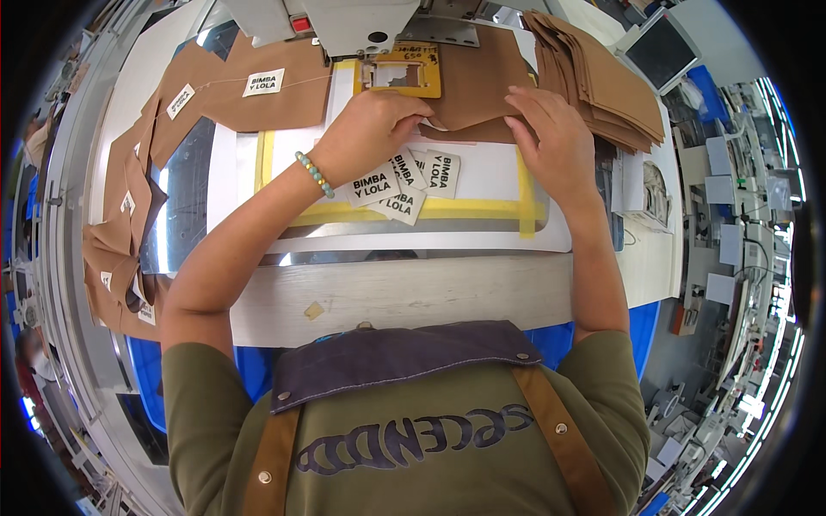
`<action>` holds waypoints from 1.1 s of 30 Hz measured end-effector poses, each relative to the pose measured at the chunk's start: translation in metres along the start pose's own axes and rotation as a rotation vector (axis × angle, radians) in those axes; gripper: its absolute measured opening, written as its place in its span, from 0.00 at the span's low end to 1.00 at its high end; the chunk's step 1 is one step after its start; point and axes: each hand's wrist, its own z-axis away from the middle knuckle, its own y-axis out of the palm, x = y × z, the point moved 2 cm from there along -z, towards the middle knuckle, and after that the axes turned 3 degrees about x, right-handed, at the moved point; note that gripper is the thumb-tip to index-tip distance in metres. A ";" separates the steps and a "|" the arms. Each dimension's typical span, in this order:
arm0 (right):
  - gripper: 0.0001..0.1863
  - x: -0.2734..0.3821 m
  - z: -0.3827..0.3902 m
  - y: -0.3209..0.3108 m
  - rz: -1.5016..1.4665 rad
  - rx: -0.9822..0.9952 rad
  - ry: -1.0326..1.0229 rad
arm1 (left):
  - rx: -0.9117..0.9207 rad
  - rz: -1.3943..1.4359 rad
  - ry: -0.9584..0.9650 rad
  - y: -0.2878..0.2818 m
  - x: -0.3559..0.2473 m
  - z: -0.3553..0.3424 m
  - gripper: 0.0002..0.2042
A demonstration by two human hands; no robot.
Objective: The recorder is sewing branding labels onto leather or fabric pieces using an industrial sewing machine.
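A flat brown fabric piece (482, 73) lies partly under the sewing machine head (357, 21), beside a yellow template frame (430, 79). My left hand (374, 129), with a beaded bracelet on its wrist, pinches at the near left corner of this piece, just below the frame. Its fingertips partly hide the corner. My right hand (555, 142) rests on the right side of the same piece, thumb and fingers apart. Several loose white labels (404, 185) with dark print lie overlapping between my hands, on a white board edged with yellow tape (430, 209).
A stack of brown pieces (594, 82) stands at the back right. On the left, a chain of brown pieces with sewn-on labels (267, 64) hangs over the table's side, joined by thread. Blue bins (645, 335) sit under the table edge. A screen (661, 52) stands far right.
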 end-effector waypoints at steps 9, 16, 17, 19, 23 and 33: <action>0.13 0.001 0.023 -0.016 0.246 0.371 0.180 | -0.056 0.431 -0.390 0.012 0.030 0.007 0.09; 0.13 -0.021 0.019 0.024 0.345 0.360 -0.028 | -0.081 0.235 -0.229 -0.004 0.024 0.015 0.09; 0.13 -0.022 0.014 0.026 0.346 0.357 -0.031 | -0.085 0.233 -0.228 -0.008 0.024 0.018 0.09; 0.14 -0.021 0.007 0.029 0.343 0.410 -0.053 | -0.118 0.235 -0.247 -0.014 0.025 0.021 0.09; 0.13 0.017 -0.018 0.007 0.204 0.728 0.081 | -0.193 0.208 -0.261 -0.026 0.031 0.041 0.09; 0.16 -0.027 -0.036 0.031 0.474 0.430 -0.190 | -0.082 -0.513 0.218 -0.048 0.041 0.074 0.12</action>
